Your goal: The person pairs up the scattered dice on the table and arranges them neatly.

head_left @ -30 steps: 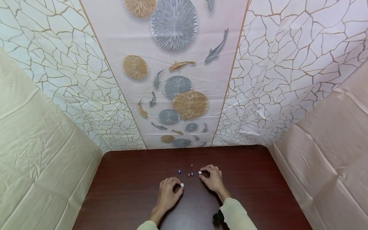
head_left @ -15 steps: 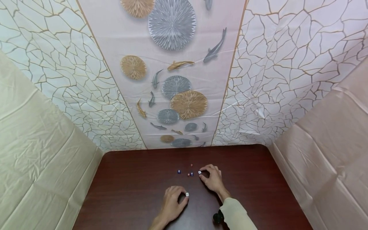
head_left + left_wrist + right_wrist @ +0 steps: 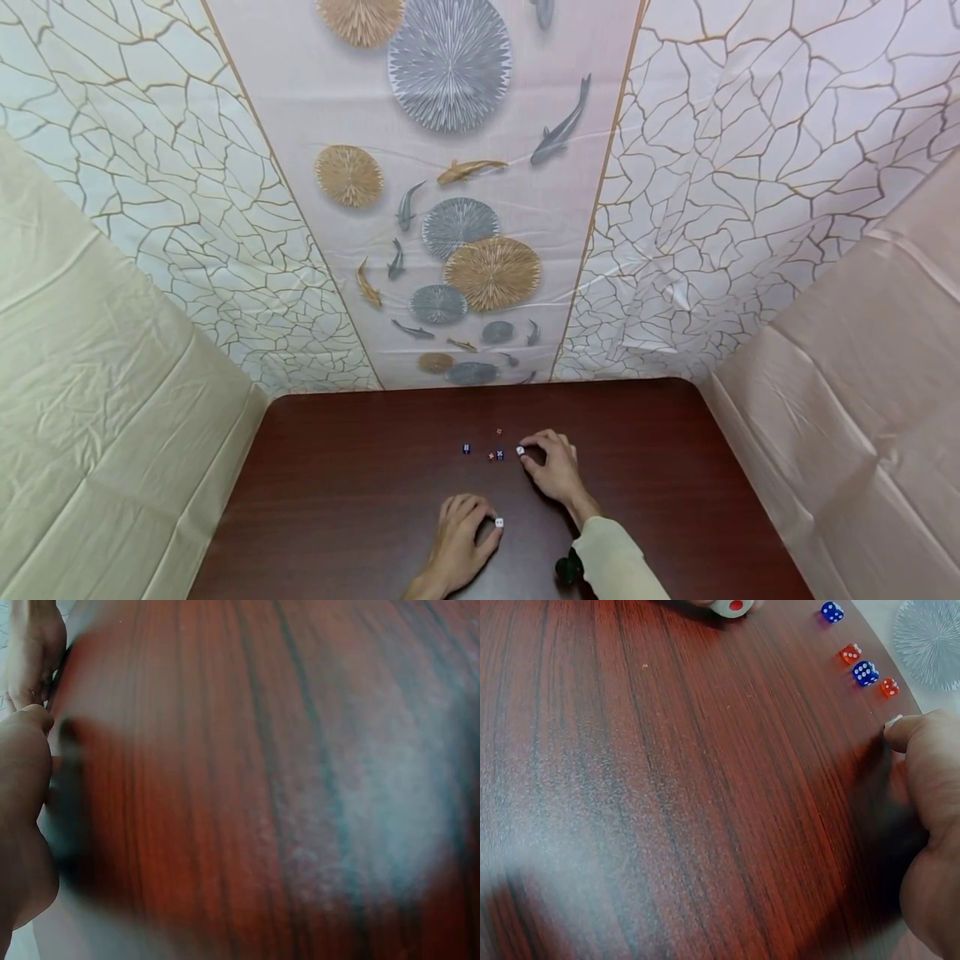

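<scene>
Your left hand (image 3: 461,537), near the middle of the dark reddish-brown wood-grain table (image 3: 322,492), pinches a white cube-shaped die (image 3: 498,522) between thumb and forefinger at its right side; the right wrist view shows a single red pip on one face. Your right hand (image 3: 557,471), farther off and to the right, pinches a second white die (image 3: 521,450) between the tips of thumb and forefinger, at the left side of that hand. You cannot tell whether either die is clear of the wood. Just left of your right hand's die, a blue see-through die (image 3: 500,455) sits close beside a red see-through die (image 3: 491,456). Another red die (image 3: 498,432) lies on the far side of that pair, and another blue die (image 3: 467,448) lies to their left. Near your pale right sleeve (image 3: 618,554) is a dark rounded object (image 3: 568,569).
</scene>
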`<state>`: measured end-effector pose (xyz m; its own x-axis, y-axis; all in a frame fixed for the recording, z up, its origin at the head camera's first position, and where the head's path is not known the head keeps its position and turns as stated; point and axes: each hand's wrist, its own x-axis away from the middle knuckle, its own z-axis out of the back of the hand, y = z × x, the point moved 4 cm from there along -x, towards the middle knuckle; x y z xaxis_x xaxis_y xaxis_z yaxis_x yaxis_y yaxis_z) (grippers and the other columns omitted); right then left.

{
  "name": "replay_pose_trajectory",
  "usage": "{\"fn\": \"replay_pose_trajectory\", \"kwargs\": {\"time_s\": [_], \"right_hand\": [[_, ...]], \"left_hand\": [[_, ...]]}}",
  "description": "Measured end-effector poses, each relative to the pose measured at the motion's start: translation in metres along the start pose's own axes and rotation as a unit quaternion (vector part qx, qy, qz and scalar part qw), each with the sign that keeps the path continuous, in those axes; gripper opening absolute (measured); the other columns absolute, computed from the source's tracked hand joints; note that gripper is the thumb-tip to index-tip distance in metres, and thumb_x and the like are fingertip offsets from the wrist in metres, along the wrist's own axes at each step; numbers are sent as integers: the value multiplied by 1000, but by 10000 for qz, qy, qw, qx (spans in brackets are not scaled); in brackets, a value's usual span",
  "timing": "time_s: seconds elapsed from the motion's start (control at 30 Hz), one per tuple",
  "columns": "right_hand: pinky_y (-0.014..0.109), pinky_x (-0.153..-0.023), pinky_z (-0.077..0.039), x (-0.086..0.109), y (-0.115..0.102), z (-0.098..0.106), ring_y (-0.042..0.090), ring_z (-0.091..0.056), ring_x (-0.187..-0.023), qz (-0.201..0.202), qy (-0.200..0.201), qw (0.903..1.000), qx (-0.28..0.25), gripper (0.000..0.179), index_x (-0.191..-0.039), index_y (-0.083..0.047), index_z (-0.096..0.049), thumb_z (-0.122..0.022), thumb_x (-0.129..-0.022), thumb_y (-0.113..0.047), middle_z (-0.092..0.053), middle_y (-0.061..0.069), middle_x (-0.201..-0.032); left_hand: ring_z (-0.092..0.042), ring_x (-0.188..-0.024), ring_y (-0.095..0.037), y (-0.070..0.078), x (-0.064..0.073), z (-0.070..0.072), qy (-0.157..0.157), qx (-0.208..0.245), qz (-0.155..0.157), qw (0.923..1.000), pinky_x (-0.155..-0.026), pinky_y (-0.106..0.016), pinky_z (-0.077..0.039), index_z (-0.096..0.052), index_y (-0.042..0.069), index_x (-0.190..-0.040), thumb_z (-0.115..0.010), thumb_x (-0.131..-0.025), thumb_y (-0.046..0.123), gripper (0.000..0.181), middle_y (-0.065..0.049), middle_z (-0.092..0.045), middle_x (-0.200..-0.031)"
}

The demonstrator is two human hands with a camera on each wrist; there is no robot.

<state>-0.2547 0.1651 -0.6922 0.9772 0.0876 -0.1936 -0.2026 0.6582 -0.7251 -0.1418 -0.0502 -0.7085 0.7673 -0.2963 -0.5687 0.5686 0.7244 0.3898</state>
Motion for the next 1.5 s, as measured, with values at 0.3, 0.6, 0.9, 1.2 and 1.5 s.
{"fn": "replay_pose_trajectory", "kwargs": {"time_s": [0.3, 0.6, 0.9, 1.2, 1.5], "right_hand": [[57, -108, -37, -1, 0, -1, 36, -62, -123, -54, -69, 9999, -67, 23, -121, -9, -84, -85, -98, -9, -76, 13, -128], [58, -110, -36, -2, 4, -4, 36, -62, -125, -178, -87, 9998, -25, 19, -120, -11, -84, -82, -101, -8, -75, 13, -129], [59, -110, -36, -1, 3, -4, 37, -61, -124, -140, -52, 9999, 3, 17, -118, -11, -84, -83, -101, -9, -75, 15, -129], [61, -110, -37, -1, 1, -3, 38, -62, -122, -77, -35, 9999, -85, 13, -114, -11, -84, -84, -102, -12, -75, 14, -127], [54, -107, -50, 5, 1, 7, 32, -70, -114, -227, 464, 9980, -366, 13, -111, -11, -83, -87, -98, -8, -82, 6, -112]], "left_hand": [[-66, -112, -11, -4, 7, -5, 112, -110, -104, 9998, -105, -46, -48, -76, 29, -101, -96, -86, 27, 25, 13, -71, -111], [-67, -115, -11, -7, 10, -8, -176, 32, 208, 9996, -110, -43, -48, -75, 31, -105, -92, -93, 31, 21, 15, -71, -115], [-67, -113, -11, -7, 11, -9, -99, 25, 156, 9998, -109, -45, -49, -75, 31, -105, -92, -91, 29, 22, 15, -71, -116], [-67, -111, -12, -7, 10, -6, 171, 31, -7, 9998, -107, -47, -51, -75, 29, -103, -94, -88, 26, 25, 14, -71, -114], [-68, -113, -13, -7, 11, -5, 114, 79, 17, 9999, -110, -52, -53, -75, 28, -103, -94, -87, 26, 25, 13, -71, -114]]}}
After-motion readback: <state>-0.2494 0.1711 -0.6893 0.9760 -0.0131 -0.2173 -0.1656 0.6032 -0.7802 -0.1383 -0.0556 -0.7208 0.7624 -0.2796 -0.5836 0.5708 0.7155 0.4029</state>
